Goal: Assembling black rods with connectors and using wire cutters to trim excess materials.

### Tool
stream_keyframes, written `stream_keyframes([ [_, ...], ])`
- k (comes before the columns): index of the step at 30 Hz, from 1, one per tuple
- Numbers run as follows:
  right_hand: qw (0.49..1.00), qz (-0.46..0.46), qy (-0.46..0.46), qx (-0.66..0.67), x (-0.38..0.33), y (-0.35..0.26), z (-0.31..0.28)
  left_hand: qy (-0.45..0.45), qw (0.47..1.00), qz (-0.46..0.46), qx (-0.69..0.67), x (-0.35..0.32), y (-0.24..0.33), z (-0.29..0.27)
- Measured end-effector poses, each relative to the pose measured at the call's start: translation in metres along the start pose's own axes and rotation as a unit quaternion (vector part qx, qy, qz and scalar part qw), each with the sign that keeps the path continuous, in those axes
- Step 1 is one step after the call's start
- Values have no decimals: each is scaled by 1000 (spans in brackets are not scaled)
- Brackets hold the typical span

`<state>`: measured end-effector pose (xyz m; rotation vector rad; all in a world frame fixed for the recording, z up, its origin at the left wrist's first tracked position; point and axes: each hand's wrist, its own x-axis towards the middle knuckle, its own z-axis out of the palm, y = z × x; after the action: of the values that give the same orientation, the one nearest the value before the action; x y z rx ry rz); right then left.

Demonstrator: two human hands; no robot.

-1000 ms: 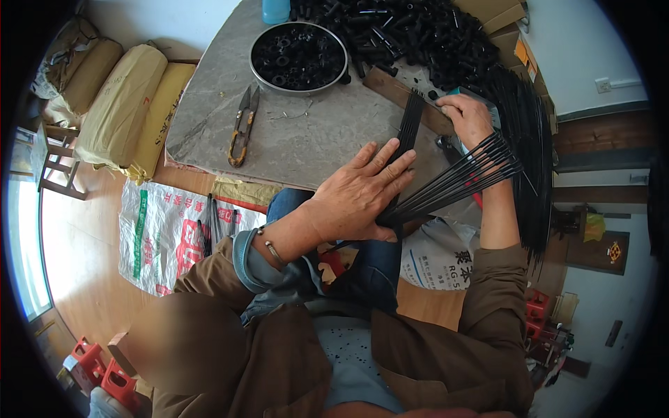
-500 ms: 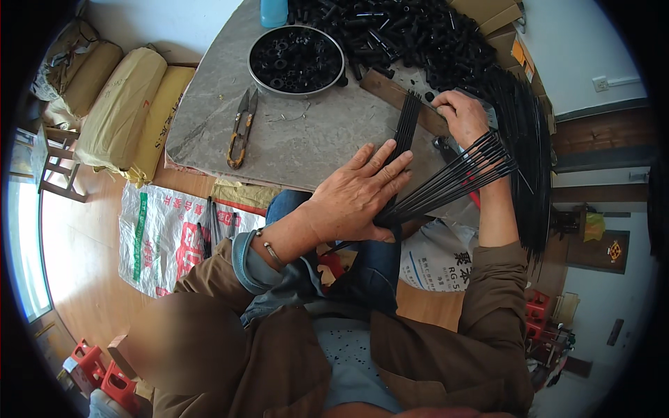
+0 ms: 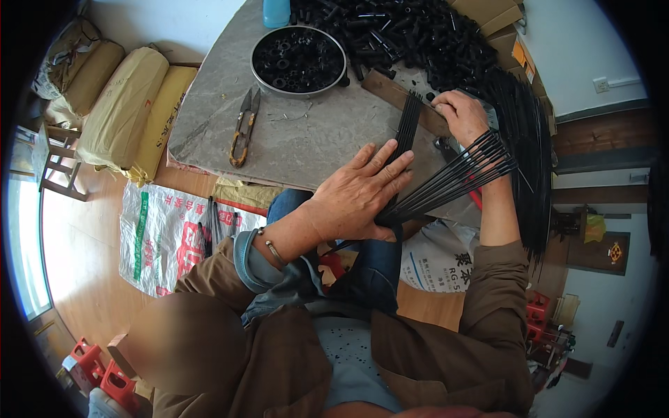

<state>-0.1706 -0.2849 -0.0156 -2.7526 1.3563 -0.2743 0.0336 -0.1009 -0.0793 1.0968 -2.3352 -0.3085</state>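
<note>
A fan of thin black rods [image 3: 453, 182] lies across the near edge of the grey stone worktop [image 3: 313, 139]. The left hand [image 3: 359, 195] presses flat on their gathered ends, fingers spread open. The right hand [image 3: 463, 115] curls closed over rods beside a wooden strip [image 3: 390, 90]; snips [image 3: 242, 127] lie further left.

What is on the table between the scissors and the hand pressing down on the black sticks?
Only bare grey tabletop between scissors and left hand, in the head view.

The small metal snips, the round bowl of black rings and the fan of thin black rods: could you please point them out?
small metal snips [image 3: 242, 129], head view, handles.
round bowl of black rings [image 3: 254, 52], head view, left rim.
fan of thin black rods [image 3: 453, 181], head view, mid-length.
</note>
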Motion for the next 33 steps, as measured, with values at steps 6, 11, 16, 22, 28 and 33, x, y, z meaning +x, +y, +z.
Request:
stream_keyframes([
  [6, 999, -26, 22, 3, 2, 3, 1, 6, 1000, 2, 0, 0, 0, 0],
  [11, 999, -38, 27, 9, 4, 4, 4, 4, 1000, 1, 2, 0, 0, 0],
  [16, 997, -60, 41, -29, 6, 6, 6, 0, 1000, -1, 1, 0, 0, 0],
  [22, 992, -75, 55, -88, 1, 2, 7, 3, 1000, 0, 2, 0, 0, 0],
  [28, 991, -83, 66, -86, -3, -3, 8, 0, 1000, -2, 6, -1, 0, 0],
  [33, 991, -81, 78, -76, -4, 0, 9, 2, 1000, 0, 0, 0, 0, 2],
])
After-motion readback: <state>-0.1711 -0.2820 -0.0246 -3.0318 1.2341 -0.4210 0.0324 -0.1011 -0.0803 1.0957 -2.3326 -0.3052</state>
